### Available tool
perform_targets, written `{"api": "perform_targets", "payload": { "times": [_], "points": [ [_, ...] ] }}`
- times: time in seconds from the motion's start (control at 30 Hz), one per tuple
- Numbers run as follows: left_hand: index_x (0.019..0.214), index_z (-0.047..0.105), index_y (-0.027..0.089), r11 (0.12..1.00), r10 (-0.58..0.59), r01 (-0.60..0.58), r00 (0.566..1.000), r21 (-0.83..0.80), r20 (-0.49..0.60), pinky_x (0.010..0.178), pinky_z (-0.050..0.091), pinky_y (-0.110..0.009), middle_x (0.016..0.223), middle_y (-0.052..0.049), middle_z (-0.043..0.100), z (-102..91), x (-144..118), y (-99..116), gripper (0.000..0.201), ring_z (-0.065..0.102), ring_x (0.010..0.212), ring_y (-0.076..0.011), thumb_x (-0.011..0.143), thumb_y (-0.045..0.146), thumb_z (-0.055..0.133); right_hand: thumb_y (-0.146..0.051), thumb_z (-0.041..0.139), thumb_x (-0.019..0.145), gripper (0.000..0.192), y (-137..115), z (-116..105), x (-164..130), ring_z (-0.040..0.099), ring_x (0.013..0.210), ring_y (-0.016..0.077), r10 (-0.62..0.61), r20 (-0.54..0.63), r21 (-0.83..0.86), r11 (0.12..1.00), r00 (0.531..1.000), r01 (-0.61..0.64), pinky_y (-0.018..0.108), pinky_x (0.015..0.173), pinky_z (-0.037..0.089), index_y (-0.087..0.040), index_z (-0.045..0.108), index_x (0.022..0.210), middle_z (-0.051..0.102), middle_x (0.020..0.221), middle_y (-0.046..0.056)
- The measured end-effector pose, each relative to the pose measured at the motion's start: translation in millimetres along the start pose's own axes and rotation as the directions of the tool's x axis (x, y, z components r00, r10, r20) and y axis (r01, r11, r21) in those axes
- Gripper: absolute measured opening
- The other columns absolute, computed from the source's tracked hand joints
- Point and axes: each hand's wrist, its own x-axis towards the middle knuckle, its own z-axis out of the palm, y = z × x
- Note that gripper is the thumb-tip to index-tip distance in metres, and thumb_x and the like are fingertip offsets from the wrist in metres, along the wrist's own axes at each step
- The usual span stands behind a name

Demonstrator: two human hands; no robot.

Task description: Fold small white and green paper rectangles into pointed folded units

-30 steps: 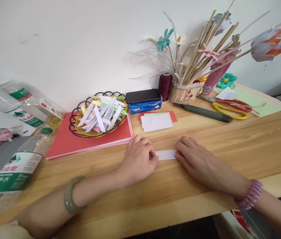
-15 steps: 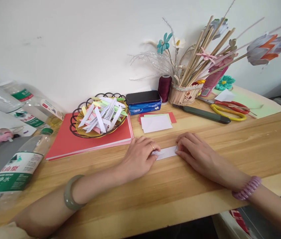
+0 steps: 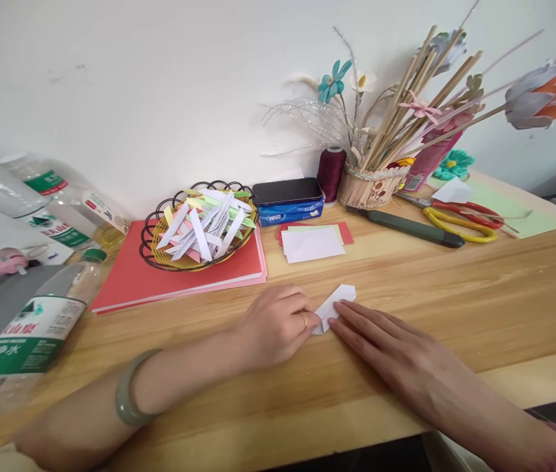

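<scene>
Head view: a folded white paper strip (image 3: 331, 307) lies slantwise on the wooden worktop (image 3: 504, 295), between the two hands, its far end pointing right and its near end toward the left hand (image 3: 278, 324). The left hand's fingers are curled and closed on that near end, and a gold ring (image 3: 303, 320) sits on one of them. The right hand (image 3: 400, 357) is spread flatter, its fingers extended and close together, with the tips resting on the right edge of the paper rather than gripping it. A green bangle (image 3: 128, 396) circles the left forearm.

Just beyond the strip lie some small paper rectangles, a white one (image 3: 313, 246) uppermost. To their left, a basket (image 3: 147, 252) full of folded paper pieces stands on a stack of red paper (image 3: 118, 278). Farther back, a dark phone (image 3: 288, 191) rests on a blue packet (image 3: 290, 214), with a maroon spool (image 3: 331, 172) just to its right. Beside the spool is a stick-covered pot (image 3: 374, 189) holding rods and flowers. Scissors (image 3: 477, 236) with red and yellow handles lie at far right; a plastic bottle (image 3: 25, 337) leans at near left.
</scene>
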Motion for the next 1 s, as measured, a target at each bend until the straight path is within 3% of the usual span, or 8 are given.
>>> {"api": "perform_targets", "payload": {
  "times": [0.17,0.33,0.4,0.63,0.83,1.0],
  "points": [
    [0.087,0.064,0.012,0.998,0.036,-0.038,0.998,0.059,0.047,0.066,0.046,-0.028,0.082,-0.006,0.065,-3.0,-3,1,0.027,0.055,0.076,-0.0161,0.094,0.015,0.039,-0.009,0.032,0.09,0.045,0,2,-4,0.041,0.126,0.0267,0.028,0.043,0.039,0.999,0.999,-0.029,0.042,0.09,0.05,-0.008,0.04,0.133,0.046,0.135,0.018],
    [0.09,0.06,0.012,0.98,-0.184,0.192,0.975,-0.059,0.124,0.072,0.048,-0.026,0.085,-0.005,0.063,-3.5,-1,5,0.017,0.058,0.08,-0.0152,0.093,0.022,0.046,-0.011,0.033,0.09,0.049,-1,4,-6,0.034,0.129,0.0264,0.062,0.062,0.085,0.994,0.996,-0.067,0.045,0.094,0.046,-0.011,0.033,0.139,0.041,0.139,0.016],
    [0.095,0.06,0.013,0.976,-0.187,0.201,0.971,-0.086,0.148,0.077,0.048,-0.026,0.09,-0.005,0.064,-2.4,-1,4,0.016,0.058,0.085,-0.0151,0.093,0.022,0.047,-0.011,0.032,0.09,0.049,-1,5,-6,0.033,0.13,0.0267,0.054,0.072,0.069,0.996,0.996,-0.059,0.046,0.095,0.046,-0.01,0.033,0.139,0.039,0.14,0.016],
    [0.097,0.065,0.01,0.997,0.069,-0.07,0.997,0.02,0.017,0.082,0.051,-0.027,0.096,-0.006,0.069,2.3,-6,-6,0.027,0.061,0.093,-0.0167,0.096,0.02,0.04,-0.013,0.033,0.091,0.051,2,9,-6,0.03,0.131,0.0241,0.052,0.071,0.114,0.992,0.996,-0.06,0.044,0.097,0.044,-0.013,0.026,0.142,0.038,0.141,0.014],
    [0.11,0.062,0.016,0.967,0.196,-0.202,0.979,0.153,0.053,0.087,0.05,-0.03,0.105,-0.002,0.069,-2.9,-8,-11,0.031,0.061,0.1,-0.0165,0.098,0.018,0.034,-0.013,0.034,0.091,0.055,3,10,-8,0.031,0.131,0.0234,0.076,0.086,0.171,0.981,0.993,-0.09,0.044,0.098,0.043,-0.018,0.021,0.144,0.036,0.143,0.01],
    [0.101,0.065,0.011,0.918,0.278,-0.286,0.958,0.275,0.067,0.085,0.05,-0.032,0.104,-0.006,0.069,-5.0,-7,-3,0.026,0.063,0.097,-0.0176,0.095,0.012,0.039,-0.015,0.034,0.092,0.054,5,11,-8,0.03,0.132,0.0224,0.069,0.123,0.176,0.98,0.99,-0.09,0.044,0.102,0.039,-0.019,0.02,0.144,0.035,0.144,0.009]
  ]
}}
